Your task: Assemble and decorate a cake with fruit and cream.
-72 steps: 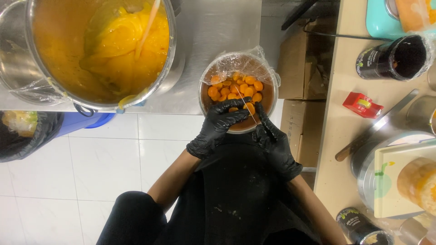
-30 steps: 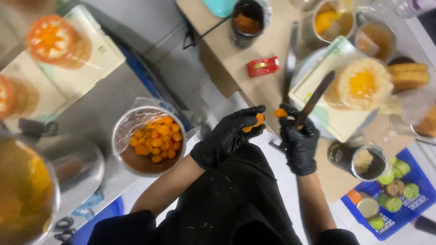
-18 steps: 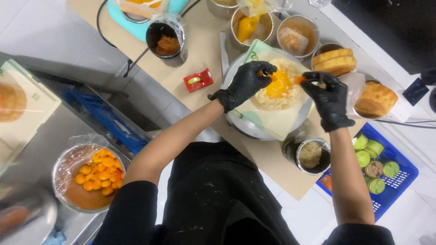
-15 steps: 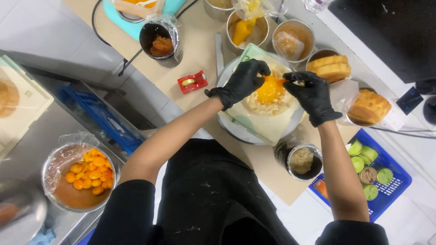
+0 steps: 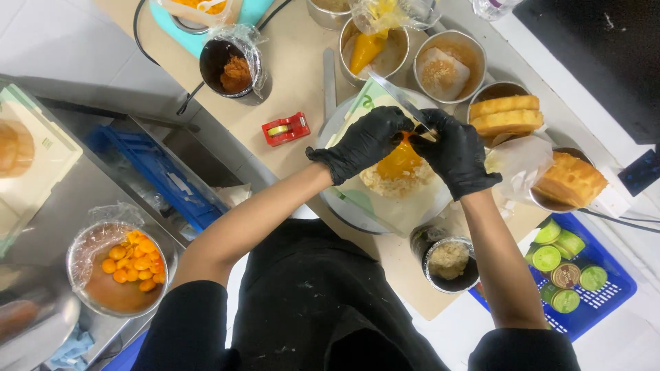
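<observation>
Both hands, in black gloves, are meeting over a round mound (image 5: 399,177) of pale crumbly food topped with orange sauce, which is lying on a sheet of paper (image 5: 405,209) on a metal tray (image 5: 340,206) on the brown table (image 5: 302,82). The left hand (image 5: 361,143) is curling its fingers over the near left edge of the orange topping, touching it; whether it is pinching anything, I cannot tell. The right hand (image 5: 455,152) is closing around a knife (image 5: 402,103), whose blade is slanting up and left from the fingers, just above the mound. A red tape dispenser (image 5: 286,128) is lying near the left hand. Metal bowls of fillings are standing beyond the tray, and golden cakes (image 5: 506,114) are sitting to the right. A bowl of orange yolks (image 5: 130,261) under plastic wrap is resting well apart, on the steel counter at lower left.
</observation>
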